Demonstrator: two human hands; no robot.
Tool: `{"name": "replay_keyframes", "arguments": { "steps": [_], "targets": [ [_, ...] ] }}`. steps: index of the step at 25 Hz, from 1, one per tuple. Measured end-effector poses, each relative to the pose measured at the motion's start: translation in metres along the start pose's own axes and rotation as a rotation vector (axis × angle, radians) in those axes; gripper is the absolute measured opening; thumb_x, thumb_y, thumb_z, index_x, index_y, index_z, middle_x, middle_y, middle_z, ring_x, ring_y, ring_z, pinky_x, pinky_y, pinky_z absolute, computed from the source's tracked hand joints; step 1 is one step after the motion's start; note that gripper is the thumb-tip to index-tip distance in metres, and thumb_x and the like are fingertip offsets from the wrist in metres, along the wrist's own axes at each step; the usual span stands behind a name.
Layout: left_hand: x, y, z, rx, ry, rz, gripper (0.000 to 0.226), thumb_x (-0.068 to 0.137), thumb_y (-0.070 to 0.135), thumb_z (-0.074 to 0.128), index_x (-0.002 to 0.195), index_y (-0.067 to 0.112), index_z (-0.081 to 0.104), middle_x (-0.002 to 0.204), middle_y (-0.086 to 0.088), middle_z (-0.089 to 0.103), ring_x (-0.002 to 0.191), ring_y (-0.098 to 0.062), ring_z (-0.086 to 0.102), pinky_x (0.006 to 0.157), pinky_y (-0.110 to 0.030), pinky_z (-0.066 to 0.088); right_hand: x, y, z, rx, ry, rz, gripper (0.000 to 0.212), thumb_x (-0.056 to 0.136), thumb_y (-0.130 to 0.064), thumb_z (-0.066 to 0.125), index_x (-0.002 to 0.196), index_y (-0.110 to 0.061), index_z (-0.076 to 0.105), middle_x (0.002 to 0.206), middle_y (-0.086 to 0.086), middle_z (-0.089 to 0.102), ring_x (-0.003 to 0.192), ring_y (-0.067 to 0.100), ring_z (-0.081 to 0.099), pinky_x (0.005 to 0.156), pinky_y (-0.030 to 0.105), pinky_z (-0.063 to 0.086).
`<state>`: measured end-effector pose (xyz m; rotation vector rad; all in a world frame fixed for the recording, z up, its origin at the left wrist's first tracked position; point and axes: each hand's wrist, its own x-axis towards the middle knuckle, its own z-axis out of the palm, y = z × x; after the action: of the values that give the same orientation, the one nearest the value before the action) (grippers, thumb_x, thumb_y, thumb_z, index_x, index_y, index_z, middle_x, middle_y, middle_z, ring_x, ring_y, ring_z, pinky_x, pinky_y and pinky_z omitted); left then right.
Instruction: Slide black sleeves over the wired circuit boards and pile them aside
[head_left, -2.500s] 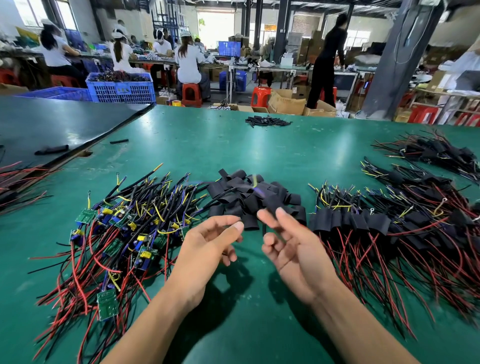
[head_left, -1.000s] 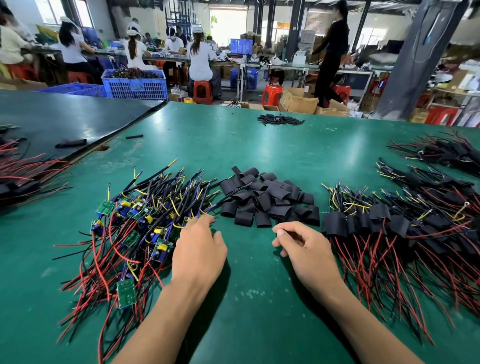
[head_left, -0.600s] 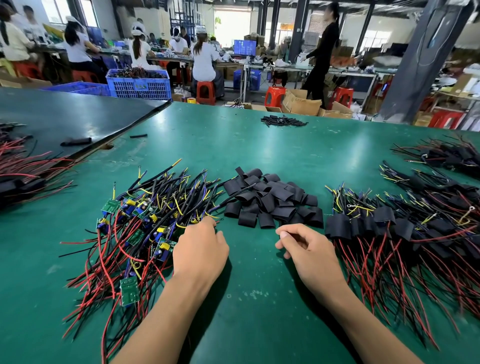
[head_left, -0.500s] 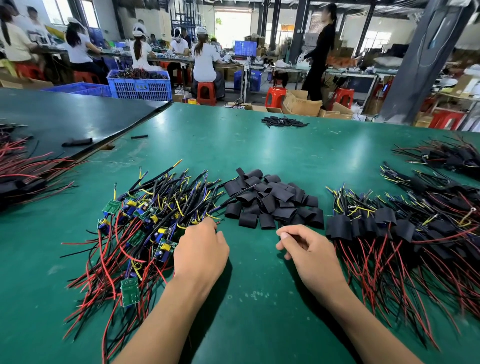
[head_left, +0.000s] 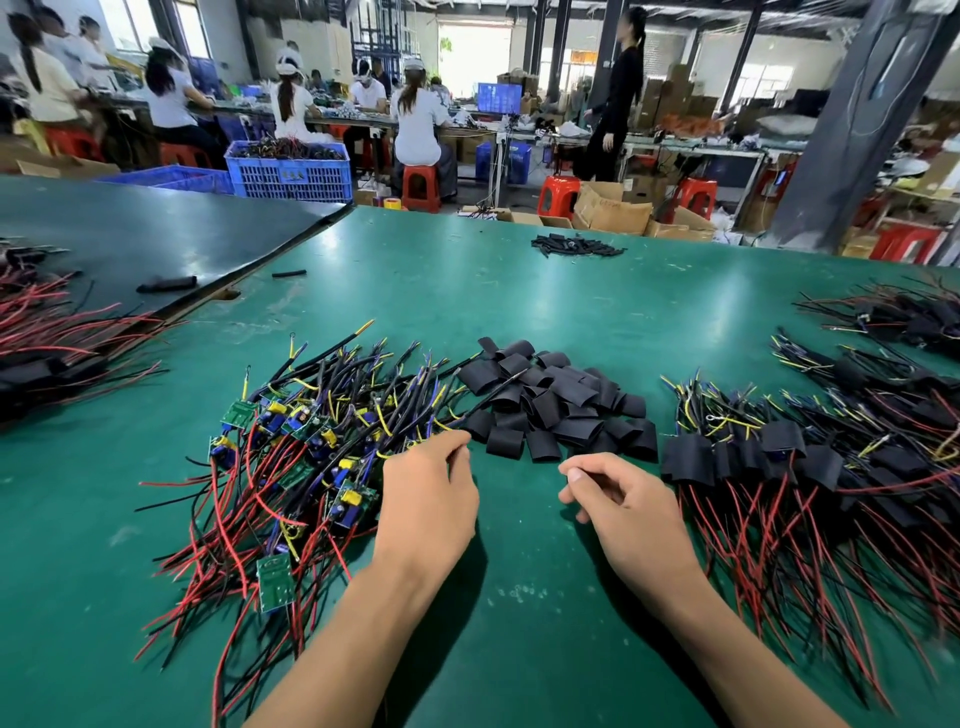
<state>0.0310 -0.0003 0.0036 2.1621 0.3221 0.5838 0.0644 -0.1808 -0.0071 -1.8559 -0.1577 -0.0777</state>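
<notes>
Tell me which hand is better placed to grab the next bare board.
Left. The left hand touches wires at the edge of the bare-board pile; the right hand rests nearer the loose sleeves, apart from that pile.

Past the far edge of your green surface (head_left: 467, 291) stand a blue crate (head_left: 291, 176), red stools (head_left: 557, 193), cardboard boxes (head_left: 618, 210), and seated workers (head_left: 415, 122) in white tops.
</notes>
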Motion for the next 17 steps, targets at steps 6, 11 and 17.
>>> {"name": "replay_keyframes", "arguments": {
  "steps": [6,11,17],
  "targets": [
    [-0.018,0.009,0.011,0.218,-0.210,0.110,0.033,0.095,0.029,0.053,0.127,0.028,0.060,0.115,0.007,0.070,0.099,-0.025,0.065,0.085,-0.034,0.051,0.000,0.000,0.000,-0.040,-0.002,-0.013,0.020,0.094,-0.013,0.064,0.085,-0.028,0.074,0.073,-0.008,0.074,0.061,-0.002,0.061,0.061,0.006,0.044],
    [-0.022,0.014,0.014,0.437,-0.174,0.089,0.029,0.098,0.033,0.046,0.123,0.028,0.058,0.120,0.006,0.058,0.113,-0.022,0.055,0.090,-0.033,0.044,0.000,0.001,0.000,-0.060,-0.007,-0.011,0.019,0.094,-0.014,0.064,0.086,-0.029,0.074,0.073,-0.009,0.074,0.062,-0.002,0.063,0.062,0.006,0.044],
    [-0.026,0.014,0.011,0.678,-0.154,0.047,0.031,0.097,0.038,0.046,0.127,0.029,0.050,0.131,0.001,0.043,0.122,-0.024,0.041,0.097,-0.039,0.036,-0.001,0.002,0.001,-0.064,-0.003,-0.006,0.017,0.094,-0.016,0.064,0.087,-0.029,0.074,0.074,-0.010,0.074,0.065,-0.001,0.064,0.066,0.010,0.046]
  ]
}}
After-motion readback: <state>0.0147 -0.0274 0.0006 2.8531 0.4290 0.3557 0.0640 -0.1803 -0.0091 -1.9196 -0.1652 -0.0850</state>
